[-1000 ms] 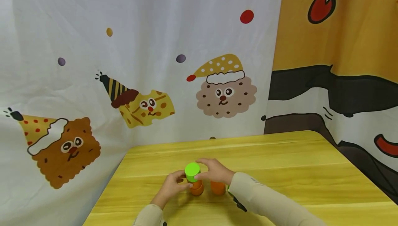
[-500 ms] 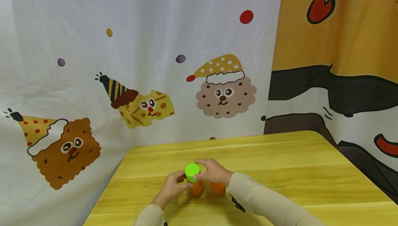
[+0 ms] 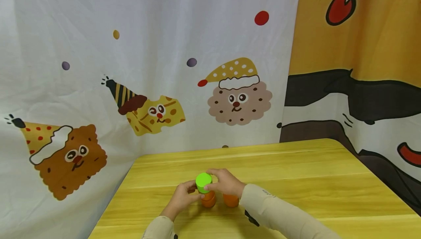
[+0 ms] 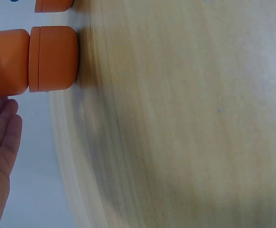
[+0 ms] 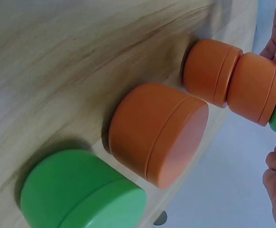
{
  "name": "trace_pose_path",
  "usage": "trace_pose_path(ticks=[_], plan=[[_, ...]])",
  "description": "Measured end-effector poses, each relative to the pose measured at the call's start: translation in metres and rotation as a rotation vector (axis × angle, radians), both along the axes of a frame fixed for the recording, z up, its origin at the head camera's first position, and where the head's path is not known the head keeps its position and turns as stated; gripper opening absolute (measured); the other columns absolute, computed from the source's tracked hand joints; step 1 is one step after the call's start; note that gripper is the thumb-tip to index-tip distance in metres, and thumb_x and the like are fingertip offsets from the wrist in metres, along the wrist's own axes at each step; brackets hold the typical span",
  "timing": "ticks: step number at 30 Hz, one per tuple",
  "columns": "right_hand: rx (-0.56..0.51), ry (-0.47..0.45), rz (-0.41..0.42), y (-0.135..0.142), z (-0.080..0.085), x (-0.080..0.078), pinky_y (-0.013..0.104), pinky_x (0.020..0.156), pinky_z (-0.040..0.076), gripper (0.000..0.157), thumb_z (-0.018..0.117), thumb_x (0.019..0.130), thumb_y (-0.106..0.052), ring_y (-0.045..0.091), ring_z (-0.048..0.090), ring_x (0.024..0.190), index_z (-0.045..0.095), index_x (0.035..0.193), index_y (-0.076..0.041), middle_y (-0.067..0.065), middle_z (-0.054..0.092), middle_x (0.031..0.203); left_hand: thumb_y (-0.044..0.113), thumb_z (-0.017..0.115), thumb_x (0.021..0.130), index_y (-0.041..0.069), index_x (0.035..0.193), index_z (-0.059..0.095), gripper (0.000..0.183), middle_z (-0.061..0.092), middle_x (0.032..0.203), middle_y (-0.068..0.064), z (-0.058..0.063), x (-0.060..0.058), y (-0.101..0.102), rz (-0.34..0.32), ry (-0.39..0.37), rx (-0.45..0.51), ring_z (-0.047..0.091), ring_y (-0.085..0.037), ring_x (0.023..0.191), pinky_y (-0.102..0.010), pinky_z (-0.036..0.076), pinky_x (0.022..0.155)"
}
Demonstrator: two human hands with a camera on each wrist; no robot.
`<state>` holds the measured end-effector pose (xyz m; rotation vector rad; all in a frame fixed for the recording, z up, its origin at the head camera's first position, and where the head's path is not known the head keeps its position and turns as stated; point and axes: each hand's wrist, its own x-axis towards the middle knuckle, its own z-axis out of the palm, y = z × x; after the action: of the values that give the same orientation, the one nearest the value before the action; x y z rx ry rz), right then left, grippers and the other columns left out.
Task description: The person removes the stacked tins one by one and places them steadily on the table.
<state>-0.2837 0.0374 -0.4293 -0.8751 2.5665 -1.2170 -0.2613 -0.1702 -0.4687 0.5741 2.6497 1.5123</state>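
Note:
A stack of small, round jar-like pieces, each seamed like a lidded jar, stands on the wooden table. The bottom orange jar (image 5: 205, 71) carries a second orange jar (image 5: 252, 88), with a green jar (image 3: 204, 182) on top. My right hand (image 3: 227, 182) pinches the green jar, thumb on its near side and index finger behind. At the stack's left, my left hand (image 3: 180, 197) grips around the upper orange jar, its thumb on it in the left wrist view. The left hand's other fingers (image 4: 5, 126) lie beside the stack, loosely bent.
Just right of the stack stands a separate orange jar (image 5: 157, 133). Another green jar (image 5: 81, 190) stands beyond it, hidden from the head view by the right sleeve (image 3: 276, 206). A printed curtain (image 3: 164, 30) hangs behind the table (image 3: 296, 166).
Both hands and the stack stay almost still. My right forearm has shifted slightly left, and its sleeve now covers the separate green jar in the head view.

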Motion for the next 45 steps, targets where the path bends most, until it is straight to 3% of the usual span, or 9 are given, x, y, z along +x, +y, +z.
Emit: trace_pose_path(ticks=[6, 12, 15, 31, 39, 45], plan=[[-0.029, -0.001, -0.028, 0.0, -0.001, 0.001, 0.048, 0.098, 0.044, 0.061, 0.068, 0.083, -0.037, 0.03, 0.048, 0.123, 0.05, 0.131, -0.003, 0.013, 0.052, 0.132, 0.008, 0.071, 0.081, -0.007, 0.121, 0.056, 0.045, 0.061, 0.116, -0.021, 0.027, 0.016, 0.009, -0.005, -0.015, 0.017, 0.059, -0.034, 0.104, -0.05, 0.046, 0.094], [-0.099, -0.022, -0.059, 0.001, -0.002, 0.001, 0.047, 0.096, 0.045, 0.056, 0.068, 0.083, -0.037, 0.03, 0.05, 0.12, 0.054, 0.128, -0.007, 0.01, 0.056, 0.128, 0.015, 0.073, 0.08, -0.002, 0.124, 0.056, 0.049, 0.06, 0.119, -0.017, 0.002, 0.002, 0.001, 0.001, -0.008, 0.003, 0.058, -0.031, 0.105, -0.047, 0.047, 0.094], [-0.129, -0.033, -0.072, 0.003, -0.002, 0.001, 0.049, 0.097, 0.044, 0.055, 0.069, 0.082, -0.039, 0.03, 0.049, 0.121, 0.055, 0.127, -0.009, 0.009, 0.056, 0.128, 0.02, 0.074, 0.08, 0.0, 0.124, 0.057, 0.051, 0.061, 0.118, -0.015, -0.003, 0.0, 0.0, 0.005, -0.012, -0.004, 0.058, -0.029, 0.107, -0.044, 0.048, 0.094], [-0.156, -0.019, -0.138, 0.037, -0.01, -0.004, 0.054, 0.098, 0.041, 0.065, 0.072, 0.08, -0.038, 0.037, 0.045, 0.123, 0.051, 0.13, -0.003, 0.016, 0.051, 0.133, 0.023, 0.075, 0.079, -0.003, 0.123, 0.057, 0.055, 0.06, 0.118, -0.018, -0.006, -0.003, -0.001, 0.031, -0.025, -0.02, 0.056, -0.032, 0.108, -0.041, 0.049, 0.093], [-0.152, 0.024, -0.151, 0.055, -0.015, -0.004, 0.055, 0.099, 0.04, 0.053, 0.073, 0.079, -0.037, 0.036, 0.048, 0.121, 0.057, 0.122, -0.01, 0.009, 0.058, 0.124, 0.022, 0.075, 0.078, -0.003, 0.123, 0.056, 0.054, 0.06, 0.118, -0.018, -0.005, -0.001, 0.0, 0.038, -0.037, -0.028, 0.056, -0.032, 0.108, -0.041, 0.049, 0.093], [-0.183, -0.008, -0.169, 0.068, -0.016, -0.002, 0.058, 0.1, 0.037, 0.049, 0.074, 0.078, -0.035, 0.038, 0.046, 0.122, 0.059, 0.119, -0.012, 0.008, 0.059, 0.121, 0.022, 0.075, 0.079, -0.003, 0.123, 0.056, 0.054, 0.06, 0.117, -0.018, -0.002, 0.001, 0.001, 0.036, -0.042, -0.032, 0.057, -0.032, 0.107, -0.041, 0.049, 0.092]])
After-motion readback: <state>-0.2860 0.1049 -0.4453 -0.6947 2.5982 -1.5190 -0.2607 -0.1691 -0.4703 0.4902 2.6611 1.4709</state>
